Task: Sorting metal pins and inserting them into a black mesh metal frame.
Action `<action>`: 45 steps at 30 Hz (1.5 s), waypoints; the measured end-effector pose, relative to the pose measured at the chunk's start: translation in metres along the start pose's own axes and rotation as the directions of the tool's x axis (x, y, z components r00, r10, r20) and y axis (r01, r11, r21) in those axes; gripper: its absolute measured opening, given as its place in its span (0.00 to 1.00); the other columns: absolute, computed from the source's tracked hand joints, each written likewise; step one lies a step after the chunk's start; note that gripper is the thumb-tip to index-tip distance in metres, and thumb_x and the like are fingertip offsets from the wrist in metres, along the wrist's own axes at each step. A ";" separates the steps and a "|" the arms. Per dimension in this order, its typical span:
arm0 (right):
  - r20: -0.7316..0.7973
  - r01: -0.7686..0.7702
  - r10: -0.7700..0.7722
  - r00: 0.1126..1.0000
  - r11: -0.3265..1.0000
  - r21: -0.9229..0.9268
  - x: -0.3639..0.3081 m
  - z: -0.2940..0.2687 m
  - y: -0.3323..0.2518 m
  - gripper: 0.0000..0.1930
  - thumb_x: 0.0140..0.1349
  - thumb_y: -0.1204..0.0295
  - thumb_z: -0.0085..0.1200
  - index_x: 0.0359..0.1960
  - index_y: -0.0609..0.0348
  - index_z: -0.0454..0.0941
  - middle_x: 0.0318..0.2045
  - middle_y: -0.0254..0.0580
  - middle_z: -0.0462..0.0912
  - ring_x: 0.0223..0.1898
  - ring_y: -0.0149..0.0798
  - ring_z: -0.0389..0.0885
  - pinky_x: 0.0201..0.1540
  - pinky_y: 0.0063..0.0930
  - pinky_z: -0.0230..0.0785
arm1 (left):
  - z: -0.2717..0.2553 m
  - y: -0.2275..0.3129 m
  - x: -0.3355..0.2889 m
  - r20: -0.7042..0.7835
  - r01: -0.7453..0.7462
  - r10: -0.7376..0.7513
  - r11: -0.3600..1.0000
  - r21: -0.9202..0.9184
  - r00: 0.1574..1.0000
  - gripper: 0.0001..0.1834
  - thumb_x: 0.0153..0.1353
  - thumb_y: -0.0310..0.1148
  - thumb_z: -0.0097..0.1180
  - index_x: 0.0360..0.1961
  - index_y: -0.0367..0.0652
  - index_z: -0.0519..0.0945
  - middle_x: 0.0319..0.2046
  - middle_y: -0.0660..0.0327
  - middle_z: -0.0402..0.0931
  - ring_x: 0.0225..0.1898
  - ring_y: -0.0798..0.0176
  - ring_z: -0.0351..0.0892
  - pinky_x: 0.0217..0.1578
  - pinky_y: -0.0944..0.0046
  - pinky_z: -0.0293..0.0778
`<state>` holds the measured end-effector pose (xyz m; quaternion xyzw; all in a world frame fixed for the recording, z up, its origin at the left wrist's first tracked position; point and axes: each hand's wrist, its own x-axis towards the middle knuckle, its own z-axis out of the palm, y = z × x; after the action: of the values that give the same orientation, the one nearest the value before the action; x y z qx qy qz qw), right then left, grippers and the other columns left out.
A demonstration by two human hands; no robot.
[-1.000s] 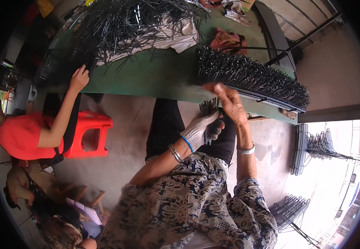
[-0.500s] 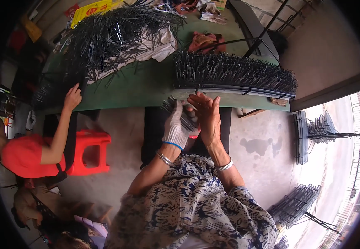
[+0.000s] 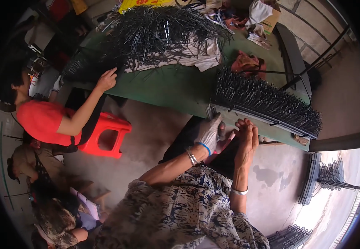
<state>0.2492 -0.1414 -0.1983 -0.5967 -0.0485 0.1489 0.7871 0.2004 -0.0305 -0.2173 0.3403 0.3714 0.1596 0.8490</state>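
My left hand [image 3: 208, 135], in a whitish knit glove with a blue cuff edge, is closed around a small bundle of thin dark metal rods [image 3: 210, 110]; their tips poke out above the fingers. Just to its right is my bare right hand [image 3: 246, 136], its fingers bent and drawn together. Whatever these fingers hold, if anything, is too small to make out. Beyond both hands, along the table's near edge, lies a long dark rack [image 3: 267, 101] packed with short upright metal pieces.
A large heap of loose dark rods [image 3: 159, 35] lies on pale cloth [image 3: 207, 54] on the green table [image 3: 159, 89]. A reddish cloth [image 3: 246, 64] is behind the rack. At left, a person in red [image 3: 47, 122] sits by a red stool [image 3: 105, 137]. Wire racks [image 3: 308, 178] stand at right.
The view has swung left, so the table and rack appear farther right and tilted. My right hand's fingers, extended before, are now bent. The left still holds the rods.
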 end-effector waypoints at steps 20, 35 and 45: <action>-0.082 -0.085 0.142 0.986 0.869 0.488 0.186 -0.064 -0.097 0.37 0.65 0.41 0.40 0.68 0.50 0.52 0.64 0.67 0.58 0.66 0.57 0.58 0.67 0.47 0.53 | -0.109 0.118 0.166 0.089 0.264 0.587 -0.488 0.832 0.805 0.31 0.47 0.55 0.65 0.39 0.39 0.73 0.41 0.50 0.71 0.41 0.46 0.75 0.38 0.49 0.75; -0.042 -0.169 0.487 0.873 0.381 0.909 0.231 -0.066 -0.110 0.16 0.59 0.53 0.57 0.25 0.51 0.72 0.13 0.29 0.55 0.16 0.31 0.52 0.30 0.30 0.55 | -0.054 0.179 0.129 -0.097 0.079 0.104 0.163 0.983 0.990 0.31 0.65 0.59 0.40 0.40 0.40 0.80 0.28 0.37 0.76 0.33 0.36 0.77 0.35 0.44 0.72; -0.020 -0.181 0.647 0.763 0.243 0.953 0.156 -0.076 -0.162 0.15 0.58 0.63 0.59 0.18 0.51 0.68 0.13 0.28 0.55 0.17 0.31 0.52 0.39 0.34 0.60 | -0.031 0.116 0.049 -0.238 0.443 -0.404 0.551 0.707 0.883 0.41 0.62 0.65 0.43 0.64 0.41 0.64 0.55 0.53 0.69 0.49 0.54 0.74 0.45 0.65 0.73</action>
<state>0.4455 -0.2058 -0.0810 -0.0639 0.3738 0.2284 0.8967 0.2088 0.0925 -0.1774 0.5529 0.4940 -0.2072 0.6382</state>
